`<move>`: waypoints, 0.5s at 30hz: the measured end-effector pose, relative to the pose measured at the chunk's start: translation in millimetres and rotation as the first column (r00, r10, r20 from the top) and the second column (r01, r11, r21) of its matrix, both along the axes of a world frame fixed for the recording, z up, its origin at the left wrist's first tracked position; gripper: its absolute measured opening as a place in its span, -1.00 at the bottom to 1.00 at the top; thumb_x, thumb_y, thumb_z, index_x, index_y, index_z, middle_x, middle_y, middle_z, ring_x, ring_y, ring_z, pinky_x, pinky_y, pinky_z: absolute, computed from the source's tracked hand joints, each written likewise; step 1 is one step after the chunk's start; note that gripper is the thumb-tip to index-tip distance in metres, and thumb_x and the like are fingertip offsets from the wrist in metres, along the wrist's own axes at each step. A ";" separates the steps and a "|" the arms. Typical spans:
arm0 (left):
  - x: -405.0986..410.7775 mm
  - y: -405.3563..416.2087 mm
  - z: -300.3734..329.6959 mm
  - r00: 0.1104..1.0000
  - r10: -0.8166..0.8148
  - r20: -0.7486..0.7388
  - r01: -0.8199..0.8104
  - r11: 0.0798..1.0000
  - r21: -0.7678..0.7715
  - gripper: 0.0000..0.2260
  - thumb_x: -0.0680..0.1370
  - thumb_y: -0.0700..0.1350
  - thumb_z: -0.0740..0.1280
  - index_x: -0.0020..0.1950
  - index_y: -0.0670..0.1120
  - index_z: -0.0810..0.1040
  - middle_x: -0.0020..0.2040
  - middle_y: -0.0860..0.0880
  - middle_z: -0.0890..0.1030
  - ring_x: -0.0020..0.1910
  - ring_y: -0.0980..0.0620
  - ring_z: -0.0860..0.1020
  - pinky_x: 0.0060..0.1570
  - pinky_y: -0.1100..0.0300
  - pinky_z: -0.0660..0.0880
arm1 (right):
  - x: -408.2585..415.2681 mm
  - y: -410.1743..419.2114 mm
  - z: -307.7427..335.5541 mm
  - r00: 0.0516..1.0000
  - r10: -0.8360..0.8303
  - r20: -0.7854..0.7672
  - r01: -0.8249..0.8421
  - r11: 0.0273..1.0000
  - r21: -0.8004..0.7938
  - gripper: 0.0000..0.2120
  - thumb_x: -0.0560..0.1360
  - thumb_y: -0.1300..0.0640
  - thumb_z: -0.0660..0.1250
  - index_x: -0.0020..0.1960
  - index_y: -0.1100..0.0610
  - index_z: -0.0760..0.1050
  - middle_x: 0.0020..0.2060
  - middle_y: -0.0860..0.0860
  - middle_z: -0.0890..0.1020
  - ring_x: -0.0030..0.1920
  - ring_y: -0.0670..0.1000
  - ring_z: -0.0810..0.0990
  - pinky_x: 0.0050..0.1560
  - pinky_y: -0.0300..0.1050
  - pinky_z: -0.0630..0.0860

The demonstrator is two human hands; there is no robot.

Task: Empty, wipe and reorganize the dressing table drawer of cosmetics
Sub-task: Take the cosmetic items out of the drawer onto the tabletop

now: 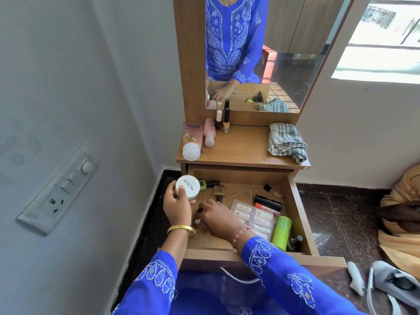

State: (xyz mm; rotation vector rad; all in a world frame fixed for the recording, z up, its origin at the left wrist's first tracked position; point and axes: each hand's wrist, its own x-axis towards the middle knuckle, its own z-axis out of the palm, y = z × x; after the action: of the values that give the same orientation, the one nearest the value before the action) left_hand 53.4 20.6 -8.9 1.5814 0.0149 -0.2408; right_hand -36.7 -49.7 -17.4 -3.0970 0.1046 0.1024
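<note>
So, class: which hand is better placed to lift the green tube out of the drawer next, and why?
Right hand. It is already inside the drawer, nearer the green tube. The left hand is at the far side, holding the white nail polish remover tub.

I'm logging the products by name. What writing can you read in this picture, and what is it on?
"NAIL POLISH": on the lid of the white round tub in the left hand.
"10X": on the pink tube lying on the tabletop; its other print is too blurred.
Small pink bottle, yellow polish bottle, green tube: print unreadable.
</note>
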 end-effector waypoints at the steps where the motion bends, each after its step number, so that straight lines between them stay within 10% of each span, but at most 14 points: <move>1: -0.6 0.0 0.5 1.000 0.001 0.005 -0.001 1.000 -0.001 -0.70 0.57 -0.19 0.21 0.30 -0.18 0.42 0.19 -0.19 0.53 -0.24 0.02 0.57 -0.50 0.35 0.53 | 0.6 0.9 -0.4 1.000 0.003 -0.004 -0.003 1.000 -0.006 -0.68 0.50 0.26 0.20 0.25 0.18 0.47 0.18 0.15 0.46 0.15 0.16 0.40 0.12 0.03 0.42; 15: -1.8 -0.2 3.8 0.999 0.004 -0.035 -0.005 1.000 -0.027 -0.71 0.56 -0.21 0.22 0.28 -0.20 0.43 0.15 -0.19 0.54 -0.28 0.10 0.57 -0.50 0.33 0.54 | 1.1 -5.4 -11.8 0.981 -0.175 -0.083 0.177 0.984 0.013 -0.54 0.54 0.03 0.14 0.40 0.14 0.26 0.31 0.14 0.40 0.33 0.21 0.31 0.39 0.14 0.14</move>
State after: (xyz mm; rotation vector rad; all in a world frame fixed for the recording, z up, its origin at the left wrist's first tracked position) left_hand 51.6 20.5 -5.1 1.5498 0.0427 -0.2638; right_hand -35.6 -55.1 -29.3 -3.0461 0.3766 0.2226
